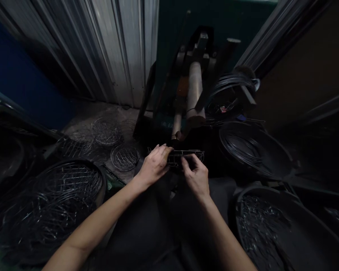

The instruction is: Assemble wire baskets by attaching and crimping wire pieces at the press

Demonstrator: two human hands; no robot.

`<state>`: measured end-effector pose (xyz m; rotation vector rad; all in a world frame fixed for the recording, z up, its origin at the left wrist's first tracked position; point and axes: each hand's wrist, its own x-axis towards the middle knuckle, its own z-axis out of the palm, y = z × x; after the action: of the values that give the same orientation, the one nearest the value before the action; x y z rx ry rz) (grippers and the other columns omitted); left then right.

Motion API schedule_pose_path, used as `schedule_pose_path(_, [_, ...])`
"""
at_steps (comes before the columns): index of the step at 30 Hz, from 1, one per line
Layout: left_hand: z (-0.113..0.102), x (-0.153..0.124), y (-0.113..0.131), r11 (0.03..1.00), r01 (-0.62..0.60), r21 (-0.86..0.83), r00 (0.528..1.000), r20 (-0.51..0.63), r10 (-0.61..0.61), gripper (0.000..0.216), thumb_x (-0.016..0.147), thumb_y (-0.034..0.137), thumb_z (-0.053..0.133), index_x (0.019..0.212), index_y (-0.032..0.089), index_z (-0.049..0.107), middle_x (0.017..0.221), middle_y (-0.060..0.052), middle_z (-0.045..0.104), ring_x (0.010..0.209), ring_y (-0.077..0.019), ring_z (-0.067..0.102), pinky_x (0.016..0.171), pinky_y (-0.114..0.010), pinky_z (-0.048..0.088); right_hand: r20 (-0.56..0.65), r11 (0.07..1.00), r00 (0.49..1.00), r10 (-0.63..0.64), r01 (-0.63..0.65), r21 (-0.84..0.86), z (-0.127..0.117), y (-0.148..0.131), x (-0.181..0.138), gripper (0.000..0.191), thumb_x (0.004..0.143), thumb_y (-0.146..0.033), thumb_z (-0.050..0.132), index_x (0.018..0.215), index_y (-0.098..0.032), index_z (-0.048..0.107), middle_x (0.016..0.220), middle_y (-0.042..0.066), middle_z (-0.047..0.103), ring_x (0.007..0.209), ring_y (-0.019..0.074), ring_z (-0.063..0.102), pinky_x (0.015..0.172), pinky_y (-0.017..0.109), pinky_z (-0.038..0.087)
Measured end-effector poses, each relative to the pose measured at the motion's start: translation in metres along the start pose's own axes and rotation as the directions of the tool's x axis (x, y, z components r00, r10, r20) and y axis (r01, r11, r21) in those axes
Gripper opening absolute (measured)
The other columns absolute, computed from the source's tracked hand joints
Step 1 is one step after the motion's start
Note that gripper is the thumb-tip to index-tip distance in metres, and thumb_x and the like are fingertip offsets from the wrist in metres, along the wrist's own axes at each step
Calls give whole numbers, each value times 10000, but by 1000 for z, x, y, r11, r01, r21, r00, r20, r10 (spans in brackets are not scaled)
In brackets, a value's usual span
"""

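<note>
Under the machine's lower rod [177, 126], a small round wire rack [199, 153] is held nearly level. My left hand [157, 162] is closed around the rack's left side, its fingertips hidden behind the wires. My right hand [196, 171] pinches with thumb and forefinger near the rack's front, close to a wire. Whether a separate small piece sits in that pinch is too dark to tell. Above the hands stands a dark green machine [169, 49] with a thick pale cylinder [196, 86].
At left, a large tub [103, 184] holds a heap of wire racks. More round wire racks [125, 157] lie on the floor. A basin [293, 214] at right contains many short wire pieces [260, 218]. Behind it, another basin [277, 150] holds coiled wire [243, 150].
</note>
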<state>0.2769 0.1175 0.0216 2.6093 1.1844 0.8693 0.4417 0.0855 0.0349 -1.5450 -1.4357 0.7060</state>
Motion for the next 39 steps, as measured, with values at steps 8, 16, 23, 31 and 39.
schedule_pose_path(8, [5, 5, -8, 999, -21, 50, 997, -74, 25, 488, 747, 88, 535, 1219, 104, 409, 1159, -145, 577, 1212, -263, 504, 1061, -468, 390, -25, 996, 997, -75, 76, 38, 9, 8, 8, 236, 859, -408, 507, 801, -188, 571, 714, 0, 587, 657, 142, 532, 654, 252, 411])
schedule_pose_path(16, [11, 16, -14, 999, -31, 44, 993, -114, 36, 464, 756, 98, 527, 1209, 102, 426, 1141, -152, 586, 1206, -265, 509, 1053, -479, 397, -91, 994, 991, -96, 99, 36, 12, 14, 20, 231, 854, -410, 516, 814, -188, 568, 737, 6, 594, 679, 148, 541, 671, 258, 419])
schedule_pose_path(23, [15, 22, -16, 999, -30, 28, 992, -118, 33, 458, 778, 125, 513, 1228, 100, 431, 1148, -163, 584, 1215, -273, 499, 1047, -495, 400, -156, 995, 983, -94, 99, 24, 16, 16, 24, 231, 850, -414, 510, 789, -196, 554, 697, -3, 576, 656, 145, 528, 645, 255, 421])
schedule_pose_path(31, [15, 23, -16, 998, -31, 62, 990, -135, 39, 421, 793, 117, 493, 1210, 96, 443, 1134, -152, 596, 1194, -268, 519, 1042, -470, 414, -162, 993, 980, -119, 120, -2, 18, 17, 25, 220, 857, -402, 512, 795, -195, 557, 703, -7, 580, 648, 137, 529, 641, 245, 416])
schedule_pose_path(39, [13, 26, -19, 997, -5, 73, 994, -104, 13, 438, 788, 114, 496, 1224, 121, 456, 1150, -145, 595, 1200, -260, 520, 1044, -473, 413, -167, 992, 978, -128, 127, -17, 20, 17, 28, 225, 862, -404, 501, 804, -194, 558, 717, -1, 587, 666, 141, 533, 652, 245, 415])
